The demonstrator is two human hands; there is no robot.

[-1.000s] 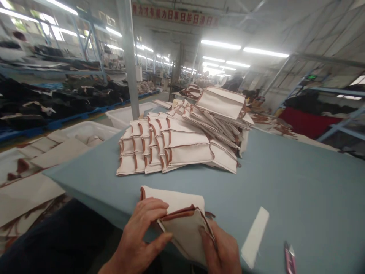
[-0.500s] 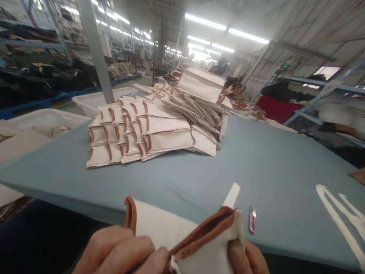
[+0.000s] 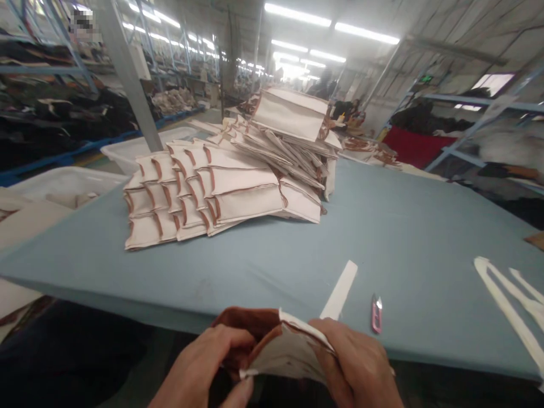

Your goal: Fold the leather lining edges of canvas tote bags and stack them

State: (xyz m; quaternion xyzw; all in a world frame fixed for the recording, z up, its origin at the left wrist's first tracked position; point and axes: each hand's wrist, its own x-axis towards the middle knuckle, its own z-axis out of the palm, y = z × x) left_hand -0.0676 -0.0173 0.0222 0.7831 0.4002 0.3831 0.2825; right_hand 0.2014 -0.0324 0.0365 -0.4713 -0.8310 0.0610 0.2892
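Your left hand [image 3: 204, 362] and right hand [image 3: 355, 362] are both grasping a folded cream canvas piece [image 3: 284, 354] with brown leather edging, fingers curled on it, its open edge spread between them, held just above the near edge of the table at your 6 o'clock. The blue-grey table cover [image 3: 408, 283] runs ahead of you. A big overlapping stack of similar cream pieces [image 3: 204, 192] sits at 12 o'clock, well apart from your hands. A white strip [image 3: 340, 289] lies near your right hand at 1 o'clock, with pink thread snips [image 3: 376, 313] just beside it. Cream cut-offs [image 3: 510, 306] lie at 3 o'clock. White plastic bins [image 3: 144, 144] stand at 10 o'clock. A small green lit sign [image 3: 426, 79] at 1 o'clock is too small to read.
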